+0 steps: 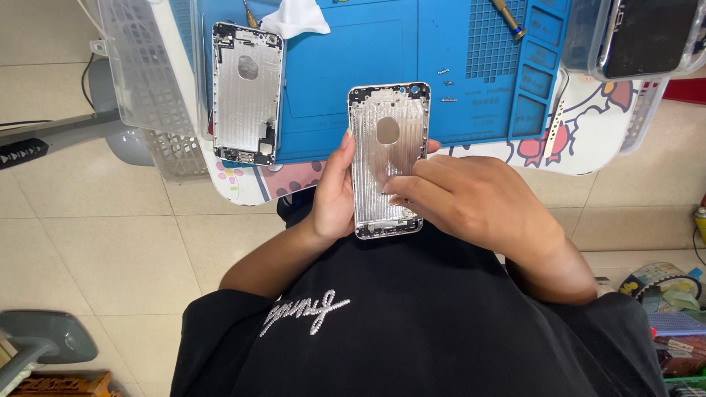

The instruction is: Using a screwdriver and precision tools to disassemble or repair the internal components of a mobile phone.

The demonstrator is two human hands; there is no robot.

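A bare silver phone housing (382,140) is held inside-up over my lap, in front of the table edge. My left hand (334,195) grips its left side with the thumb along the rim. My right hand (471,198) lies over its lower right part, fingertips pressing on the inner surface near the bottom. A second silver phone housing (247,92) lies flat on the left end of the blue work mat (346,73), apart from both hands.
Small screws (446,84) lie on the mat near a gridded section. A white cloth (296,18) and screwdrivers (509,18) rest at the mat's far side. Clear plastic trays (143,73) stand left, another with a dark phone (647,33) at right. Tiled floor lies below.
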